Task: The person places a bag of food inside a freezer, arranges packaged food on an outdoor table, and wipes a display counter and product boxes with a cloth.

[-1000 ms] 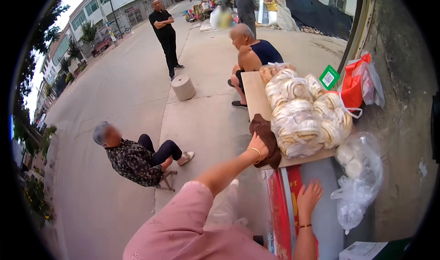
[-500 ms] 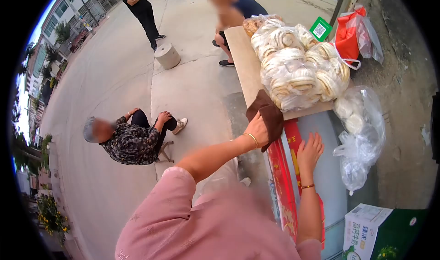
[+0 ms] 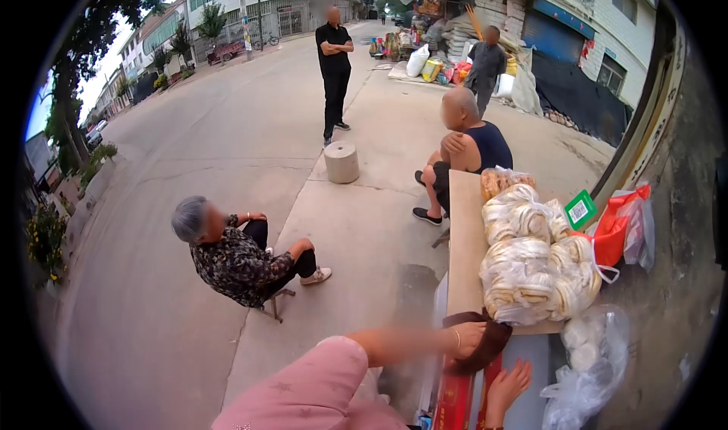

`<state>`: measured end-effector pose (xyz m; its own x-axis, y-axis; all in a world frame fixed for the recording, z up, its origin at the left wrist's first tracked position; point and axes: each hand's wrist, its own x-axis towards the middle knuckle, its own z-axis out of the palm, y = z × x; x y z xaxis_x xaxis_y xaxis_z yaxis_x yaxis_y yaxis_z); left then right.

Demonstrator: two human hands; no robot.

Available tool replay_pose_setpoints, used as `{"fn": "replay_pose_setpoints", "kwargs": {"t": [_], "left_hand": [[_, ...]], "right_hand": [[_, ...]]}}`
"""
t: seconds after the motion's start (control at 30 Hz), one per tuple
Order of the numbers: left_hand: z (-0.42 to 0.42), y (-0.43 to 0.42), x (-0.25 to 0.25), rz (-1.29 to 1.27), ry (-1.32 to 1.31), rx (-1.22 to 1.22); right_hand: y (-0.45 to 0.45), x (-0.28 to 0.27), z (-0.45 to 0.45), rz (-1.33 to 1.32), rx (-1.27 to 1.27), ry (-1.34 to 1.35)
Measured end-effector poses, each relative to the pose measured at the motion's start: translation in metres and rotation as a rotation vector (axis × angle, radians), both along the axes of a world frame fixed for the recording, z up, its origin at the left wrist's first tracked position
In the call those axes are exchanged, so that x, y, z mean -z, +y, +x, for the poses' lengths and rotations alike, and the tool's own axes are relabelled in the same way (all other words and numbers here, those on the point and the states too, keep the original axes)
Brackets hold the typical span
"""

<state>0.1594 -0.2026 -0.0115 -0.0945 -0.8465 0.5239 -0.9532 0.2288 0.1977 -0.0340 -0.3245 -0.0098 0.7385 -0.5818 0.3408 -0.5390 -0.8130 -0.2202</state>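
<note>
My left hand (image 3: 472, 337), with a bracelet at the wrist, grips a dark brown cloth (image 3: 491, 348) at the near end of a wooden board (image 3: 465, 255). On that board, just beyond the cloth, plastic bags of pale coiled bread (image 3: 516, 267) are piled up. My right hand (image 3: 508, 386) is open, its fingers stretched out over a pale grey surface (image 3: 531, 407), with nothing in it. Red printed packaging (image 3: 455, 401) lies below the cloth. To the right of my right hand hangs a clear plastic bag (image 3: 584, 381) with round white pieces inside.
A green QR-code card (image 3: 581, 209) and a red bag (image 3: 613, 229) stand beside the bread. One person (image 3: 239, 263) sits on a stool at left, another (image 3: 485, 145) beyond the board. A standing person (image 3: 334, 66) is near a concrete cylinder (image 3: 341, 163). Shopfront goods lie across the street.
The view has tilted up, showing more of the street and another standing person. My left hand stays on the brown cloth at the board's near end; my right hand remains open.
</note>
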Motion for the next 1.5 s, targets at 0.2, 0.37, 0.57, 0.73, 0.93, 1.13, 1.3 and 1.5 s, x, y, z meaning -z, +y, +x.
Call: {"fn": "replay_pose_setpoints", "kwargs": {"t": [0.2,0.37,0.57,0.73,0.93,1.13,1.3,1.5], "left_hand": [[0.005,-0.003,0.005,0.014,0.023,0.049],[0.003,-0.002,0.005,-0.052,-0.019,0.040],[0.018,0.017,-0.035,0.221,0.163,0.069],[0.020,0.033,-0.052,-0.025,-0.139,0.124],[0.004,0.055,-0.087,-0.219,0.195,-0.057],[0.023,0.068,-0.073,0.261,0.121,-0.086],[0.011,0.077,-0.111,0.331,0.162,-0.179],[0.013,0.079,-0.104,0.590,-0.043,-0.279]], "right_hand": [[-0.002,0.004,-0.001,-0.010,-0.005,-0.005],[-0.004,0.007,-0.003,-0.016,-0.009,-0.011],[-0.007,0.007,-0.006,-0.005,-0.034,-0.039],[-0.009,0.006,-0.007,0.025,-0.051,-0.061],[-0.010,0.006,-0.006,0.021,-0.053,-0.063],[-0.011,0.005,-0.006,0.013,-0.064,-0.070],[-0.011,0.006,-0.007,0.010,-0.066,-0.080],[-0.009,0.003,-0.007,0.028,-0.067,-0.080]]}}
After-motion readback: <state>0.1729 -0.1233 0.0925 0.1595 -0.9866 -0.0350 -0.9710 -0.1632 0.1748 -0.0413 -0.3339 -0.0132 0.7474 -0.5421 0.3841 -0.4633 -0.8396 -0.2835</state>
